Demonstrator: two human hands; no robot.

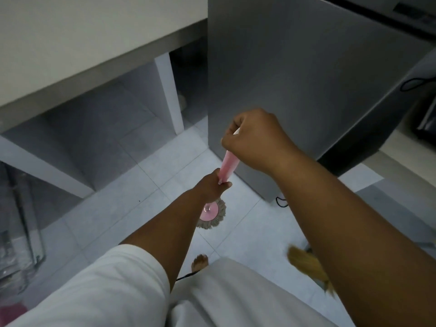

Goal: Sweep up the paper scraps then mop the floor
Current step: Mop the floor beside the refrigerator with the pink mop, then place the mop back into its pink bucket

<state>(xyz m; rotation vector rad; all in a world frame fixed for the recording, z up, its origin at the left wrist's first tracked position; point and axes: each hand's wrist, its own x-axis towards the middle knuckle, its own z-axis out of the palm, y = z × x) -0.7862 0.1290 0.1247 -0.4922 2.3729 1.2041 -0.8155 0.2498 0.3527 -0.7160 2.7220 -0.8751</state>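
- Head view looks down on the mop: the right grip is curled round the top of the pink mop handle, and the left grip is wrapped round it lower down. Both are closed on the shaft, neither spread.
- The mop head rests on the tiled floor, just in front of the person and near the corner of the grey appliance.
- A black cable loops on the floor at the foot of that appliance, near the mop head. A stroke to the right would likely snag the strands on it or wet it, so that side calls for short, careful passes.
- A second cable lies by the bare foot. Stepping back onto it, or onto freshly wetted tile, could cause a trip or a slip.
- The broom shows its bristles low on the right, partly hidden by the right arm. Pulling the mop back that way could knock it or drag wet strands through it.
- The right grip sits close to the appliance's side, so a hard forward push could knock the knuckles or the handle's top against it.
- Pushing under the table risks jamming the mop head against the white table leg.
- No paper scraps show on the visible tiles, but arms and clothing hide part of the floor. Any left there would turn to pulp and smear.
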